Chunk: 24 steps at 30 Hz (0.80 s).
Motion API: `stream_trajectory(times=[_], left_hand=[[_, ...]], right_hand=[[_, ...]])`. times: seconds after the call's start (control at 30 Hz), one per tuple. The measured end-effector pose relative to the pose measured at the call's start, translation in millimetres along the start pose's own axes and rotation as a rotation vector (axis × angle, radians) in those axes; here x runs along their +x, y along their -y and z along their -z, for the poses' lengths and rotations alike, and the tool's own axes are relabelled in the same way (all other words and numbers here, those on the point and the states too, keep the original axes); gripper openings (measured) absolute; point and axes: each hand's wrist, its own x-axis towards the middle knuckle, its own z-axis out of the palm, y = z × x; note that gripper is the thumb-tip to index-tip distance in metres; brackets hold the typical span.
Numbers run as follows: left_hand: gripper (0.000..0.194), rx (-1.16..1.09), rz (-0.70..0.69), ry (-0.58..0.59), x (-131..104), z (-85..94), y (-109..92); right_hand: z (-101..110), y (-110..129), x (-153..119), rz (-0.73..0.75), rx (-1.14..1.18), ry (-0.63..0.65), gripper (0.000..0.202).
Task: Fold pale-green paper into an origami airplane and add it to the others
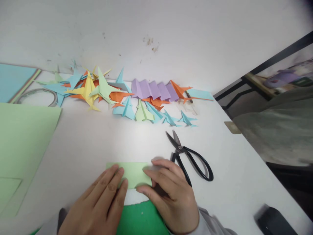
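Note:
A light green paper rectangle (133, 174) lies on the white table close in front of me. My left hand (99, 199) rests flat on the paper's left part, its fingers stretched out and pressing down. At the right end, my right hand (172, 195) holds the paper with bent fingers, its thumb at the near edge and its index finger on top. Black-handled scissors (179, 149) lie with blades apart just beyond my right hand, which covers part of one handle. Under my wrists shows something green (143, 218).
Several folded paper planes (105, 88) crowd along the wall, beside a purple pleated paper (154, 89). Larger light green sheets (26, 143), a tape roll (37, 91) and blue paper (14, 80) lie at left. A black object (276, 222) sits near the right table edge.

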Motion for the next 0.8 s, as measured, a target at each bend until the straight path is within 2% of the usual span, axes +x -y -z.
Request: stream_trajectory(times=[0.03,0.13,0.2,0.6,0.8], left_hand=[[0.034,0.017,-0.005,0.002,1.6,2.3,2.2],[0.034,0.066,-0.165,0.126,5.6,10.0,8.6],[0.033,0.085,-0.181,0.119,6.8,13.6,10.9],[0.035,0.077,-0.165,0.089,8.3,13.1,8.4],[0.031,0.040,-0.098,0.071,8.8,12.1,2.3]], right_hand=[[-0.1,-0.2,-0.4,0.000,-0.002,0.002,0.020],[-0.2,-0.9,-1.6,0.005,-0.013,0.011,0.024],[-0.2,-1.5,-2.1,0.008,-0.017,0.012,0.025],[-0.3,-1.8,-2.8,0.010,-0.042,0.039,0.025],[0.1,-5.2,-3.8,0.043,-0.049,0.062,0.025]])
